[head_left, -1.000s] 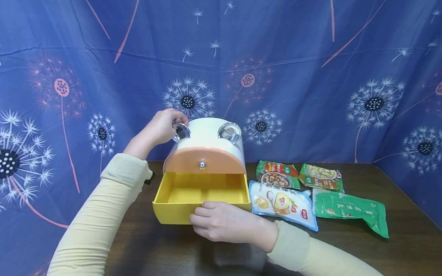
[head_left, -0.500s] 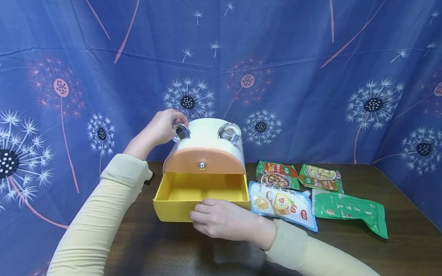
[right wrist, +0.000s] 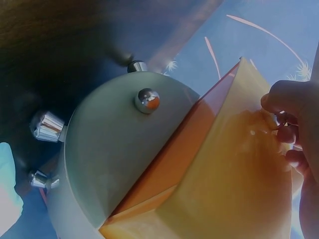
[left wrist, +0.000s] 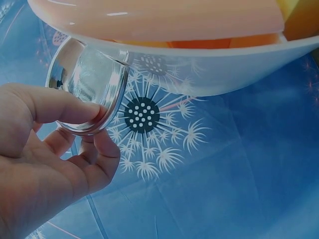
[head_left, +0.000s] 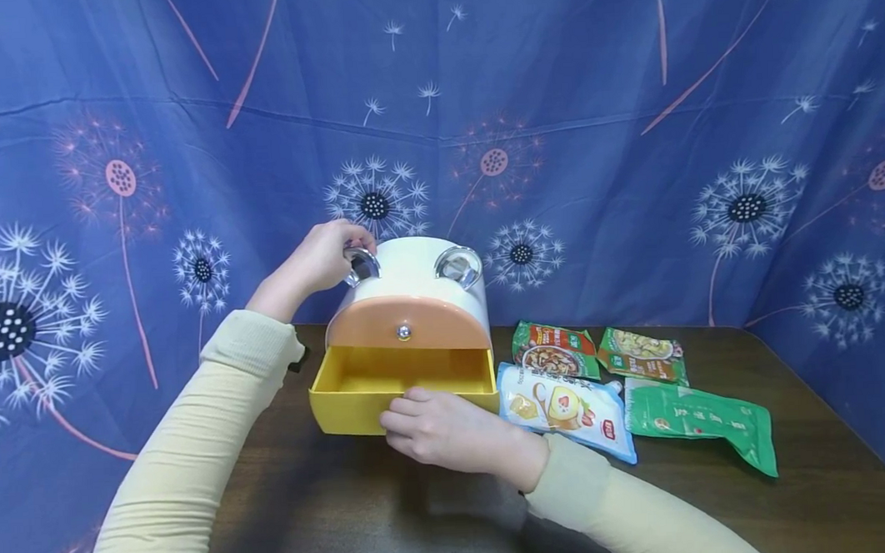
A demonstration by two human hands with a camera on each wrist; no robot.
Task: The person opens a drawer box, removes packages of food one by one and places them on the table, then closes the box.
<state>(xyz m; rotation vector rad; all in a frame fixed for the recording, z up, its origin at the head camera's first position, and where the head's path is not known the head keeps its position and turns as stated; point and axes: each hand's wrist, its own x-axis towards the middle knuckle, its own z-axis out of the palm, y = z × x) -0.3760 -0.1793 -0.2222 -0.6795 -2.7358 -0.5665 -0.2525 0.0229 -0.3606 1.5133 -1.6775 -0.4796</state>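
A white box (head_left: 415, 269) with a peach upper front (head_left: 384, 317) stands on the table, its yellow drawer (head_left: 344, 405) pulled partway out. My left hand (head_left: 324, 253) pinches the left silver eye-like piece (left wrist: 94, 82) on top of the box, thumb on its face and fingers behind. At the drawer's front is my right hand (head_left: 436, 431). In the right wrist view its thumb and fingers pinch a small silver knob (right wrist: 273, 120), mostly hidden by the fingertips. Another round knob (right wrist: 147, 101) sits on the upper front, untouched. Nothing shows inside the drawer.
Right of the box lie several food packets: a red-and-green one (head_left: 555, 350), a green-and-brown one (head_left: 642, 356), a white-and-blue one (head_left: 565, 410) close beside the drawer, and a green pouch (head_left: 701, 417). A blue dandelion-print cloth (head_left: 593, 135) hangs behind the brown table (head_left: 335, 516).
The yellow drawer has slid a little inward toward the box, with my right hand moving along at its front. My left hand keeps its hold on the silver eye-like piece.
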